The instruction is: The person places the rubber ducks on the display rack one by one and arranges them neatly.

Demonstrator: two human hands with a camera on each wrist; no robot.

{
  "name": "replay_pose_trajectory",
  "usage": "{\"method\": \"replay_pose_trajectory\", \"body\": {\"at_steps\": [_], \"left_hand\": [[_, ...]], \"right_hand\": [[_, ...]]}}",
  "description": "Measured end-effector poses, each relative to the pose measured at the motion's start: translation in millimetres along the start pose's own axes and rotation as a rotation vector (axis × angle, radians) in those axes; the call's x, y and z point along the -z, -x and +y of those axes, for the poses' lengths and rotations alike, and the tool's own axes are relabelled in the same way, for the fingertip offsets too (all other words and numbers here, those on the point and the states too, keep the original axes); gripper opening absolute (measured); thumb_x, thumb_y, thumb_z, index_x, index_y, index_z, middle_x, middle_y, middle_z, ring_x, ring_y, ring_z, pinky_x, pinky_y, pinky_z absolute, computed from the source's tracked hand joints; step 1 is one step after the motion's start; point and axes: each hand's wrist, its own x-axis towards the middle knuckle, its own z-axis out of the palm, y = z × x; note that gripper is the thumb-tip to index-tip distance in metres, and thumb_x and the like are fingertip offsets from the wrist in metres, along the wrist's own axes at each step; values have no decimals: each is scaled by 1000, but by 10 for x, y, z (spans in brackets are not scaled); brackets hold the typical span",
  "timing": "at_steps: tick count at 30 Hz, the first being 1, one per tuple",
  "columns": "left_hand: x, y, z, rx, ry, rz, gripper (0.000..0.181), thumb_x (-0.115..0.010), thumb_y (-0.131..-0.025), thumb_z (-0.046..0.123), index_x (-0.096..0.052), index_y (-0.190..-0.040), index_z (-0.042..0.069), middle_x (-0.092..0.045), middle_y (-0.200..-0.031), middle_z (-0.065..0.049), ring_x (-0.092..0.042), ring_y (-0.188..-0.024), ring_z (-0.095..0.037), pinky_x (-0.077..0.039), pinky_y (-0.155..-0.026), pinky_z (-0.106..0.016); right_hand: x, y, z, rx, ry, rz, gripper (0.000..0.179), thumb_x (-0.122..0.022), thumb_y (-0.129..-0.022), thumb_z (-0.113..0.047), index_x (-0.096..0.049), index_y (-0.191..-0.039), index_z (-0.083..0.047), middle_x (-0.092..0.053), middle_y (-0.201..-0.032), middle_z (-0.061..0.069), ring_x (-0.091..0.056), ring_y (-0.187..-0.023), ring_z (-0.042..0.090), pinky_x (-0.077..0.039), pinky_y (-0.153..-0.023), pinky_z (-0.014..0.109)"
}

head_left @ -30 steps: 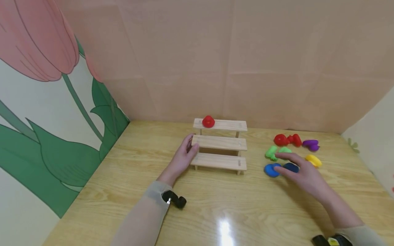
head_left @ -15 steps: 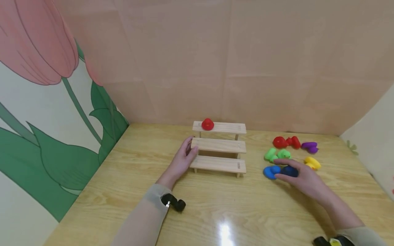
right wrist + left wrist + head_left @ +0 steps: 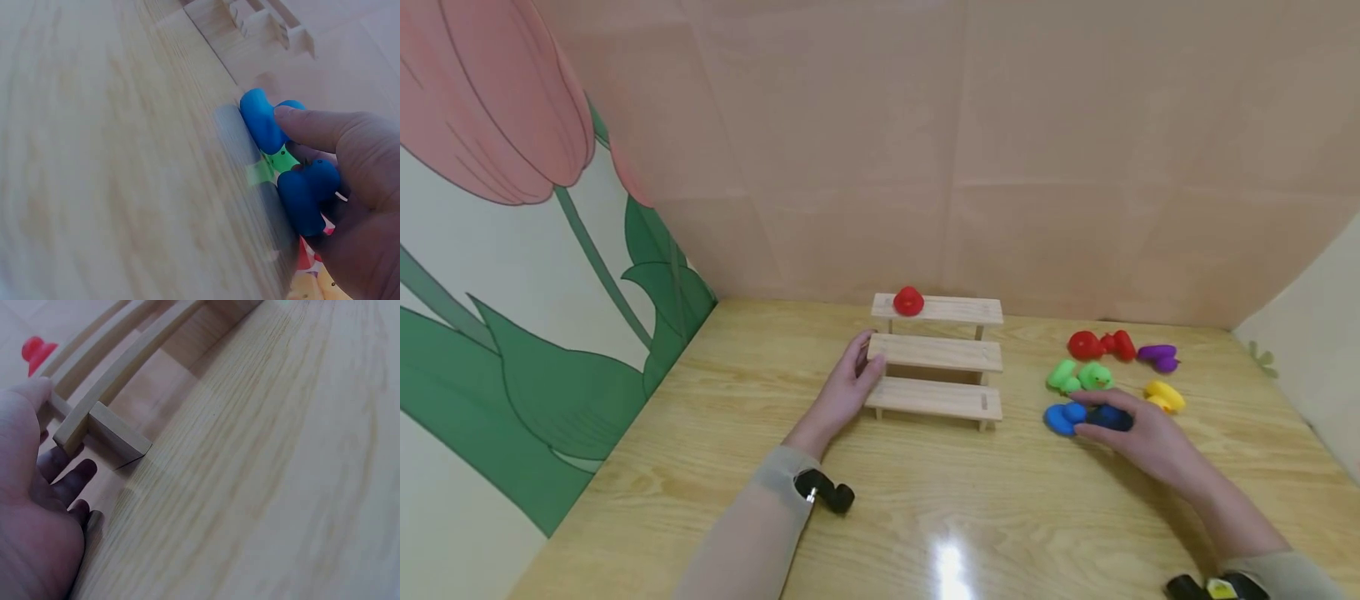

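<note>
A small three-tier wooden shelf (image 3: 936, 352) stands on the table. My left hand (image 3: 842, 383) grips its left end at the middle tier, thumb in front; in the left wrist view the other fingers of this hand (image 3: 31, 469) pass behind the end. A red toy duck (image 3: 908, 302) sits at the left of the top tier. Over at the right, thumb and index finger of my right hand (image 3: 1150, 429) close around a blue toy duck (image 3: 1060, 419), the thumb on its head in the right wrist view. A second, darker blue duck (image 3: 303, 203) lies under the palm.
Behind the right hand lie green ducks (image 3: 1096, 376), red ducks (image 3: 1086, 344), a purple duck (image 3: 1157, 353) and a yellow duck (image 3: 1165, 395). A pinkish-brown covering (image 3: 955, 167) hangs behind the table (image 3: 962, 500). A flower-painted wall (image 3: 580, 400) rises at the left.
My right hand has lowered onto the blue ducks, thumb and index finger coming down around the left one. My left hand stays on the shelf, which has not moved.
</note>
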Motion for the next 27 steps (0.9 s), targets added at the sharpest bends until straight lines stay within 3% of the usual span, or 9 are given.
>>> {"method": "replay_pose_trajectory", "body": {"at_steps": [10, 17, 27], "left_hand": [[-1, 12, 2, 4, -9, -9, 65, -55, -117, 48, -31, -174, 26, -42, -174, -13, -41, -159, -34, -33, -130, -51], [11, 14, 15, 5, -20, -8, 68, -54, -116, 50, -30, -174, 25, -41, -174, -14, -41, -159, -33, -33, -130, -49], [8, 12, 20, -19, -3, -14, 65, -55, -118, 42, -30, -174, 21, -43, -172, -16, -43, -157, -34, -35, -129, -49]], "right_hand": [[-21, 12, 22, -3, 4, 11, 60, -79, -102, -53, -68, -149, -18, -47, -164, 29, -34, -150, 63, -24, -112, 89], [-88, -41, -32, -11, 53, 37, 60, -79, -101, -54, -67, -142, -12, -65, -138, 24, -53, -129, 53, -39, -105, 81], [-138, -87, -33, 42, 47, 90, 52, -85, -100, -44, -66, -130, -6, -68, -126, 20, -57, -121, 46, -44, -103, 68]]}}
